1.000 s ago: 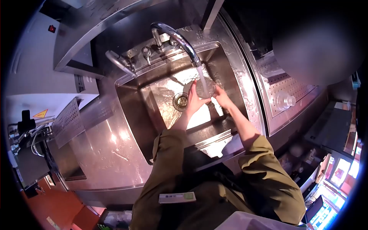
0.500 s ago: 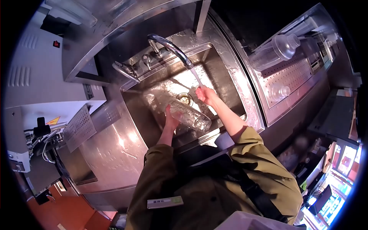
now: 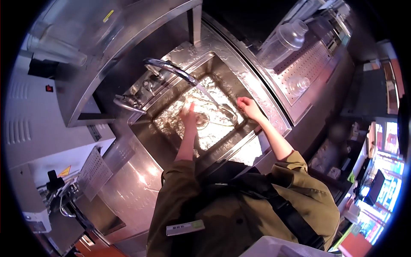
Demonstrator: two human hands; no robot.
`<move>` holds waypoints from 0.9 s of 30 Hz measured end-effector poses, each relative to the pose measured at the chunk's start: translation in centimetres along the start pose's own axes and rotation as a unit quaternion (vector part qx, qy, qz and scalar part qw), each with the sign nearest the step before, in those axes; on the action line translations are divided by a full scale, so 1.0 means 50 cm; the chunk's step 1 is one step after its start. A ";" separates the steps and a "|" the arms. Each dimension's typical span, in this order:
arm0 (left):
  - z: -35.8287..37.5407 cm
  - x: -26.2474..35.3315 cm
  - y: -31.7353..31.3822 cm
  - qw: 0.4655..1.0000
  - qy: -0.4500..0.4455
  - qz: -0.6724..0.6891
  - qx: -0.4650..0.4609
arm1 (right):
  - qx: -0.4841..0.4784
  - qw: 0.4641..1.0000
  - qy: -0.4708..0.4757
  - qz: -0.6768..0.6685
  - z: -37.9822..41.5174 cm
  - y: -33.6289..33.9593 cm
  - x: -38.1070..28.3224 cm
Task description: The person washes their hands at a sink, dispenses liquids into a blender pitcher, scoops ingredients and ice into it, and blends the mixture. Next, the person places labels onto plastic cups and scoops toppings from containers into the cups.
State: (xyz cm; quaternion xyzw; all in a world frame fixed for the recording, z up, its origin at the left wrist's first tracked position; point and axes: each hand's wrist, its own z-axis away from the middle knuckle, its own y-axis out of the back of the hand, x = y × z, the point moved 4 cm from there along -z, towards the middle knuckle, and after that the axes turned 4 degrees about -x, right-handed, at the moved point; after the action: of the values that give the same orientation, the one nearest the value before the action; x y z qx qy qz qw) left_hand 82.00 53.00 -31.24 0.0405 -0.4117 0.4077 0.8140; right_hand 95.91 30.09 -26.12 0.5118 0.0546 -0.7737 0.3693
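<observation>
My left hand [image 3: 188,115] is wrapped round a clear cup [image 3: 216,109], which lies tilted over the sink basin with its far end pointing right. Glare and wet reflections blur much of the cup's outline. Water from the curved faucet [image 3: 171,68] runs down onto the cup. My right hand [image 3: 251,109] is at the basin's right side, just beyond the cup's end and apart from it. Its fingers are curled closed, and whatever they may hold is hidden. Below the cup, the metal sink [image 3: 143,130] is wet, its drain partly visible.
A clear shaker with a lid [image 3: 284,43] and a small clear shaker top [image 3: 297,85] stand on the perforated drain tray [image 3: 308,58] at right. A perforated metal plate [image 3: 95,173] stands left of the sink. A metal shelf [image 3: 195,21] rises behind the faucet.
My left hand has raised the cup toward the faucet, under the stream. My right hand has left the water and moved right. The view has shifted a little.
</observation>
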 end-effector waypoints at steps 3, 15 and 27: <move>0.067 0.051 -0.128 0.926 -0.261 -0.272 0.015 | 0.022 0.996 0.038 0.083 0.063 0.012 -0.009; 0.136 -0.087 -0.037 0.884 0.245 0.375 -0.131 | 0.034 0.966 0.248 0.064 0.216 -0.049 -0.167; -0.113 -0.097 -0.132 0.895 0.156 0.417 -0.015 | 0.305 0.888 0.164 0.302 0.227 0.398 -0.381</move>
State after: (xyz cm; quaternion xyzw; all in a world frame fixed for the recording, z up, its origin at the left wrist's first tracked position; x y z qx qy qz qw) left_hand 88.63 47.82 -36.61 -0.2113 -0.2643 0.7049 0.6234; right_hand 103.74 20.31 0.89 0.7105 -0.2812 -0.5085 0.3970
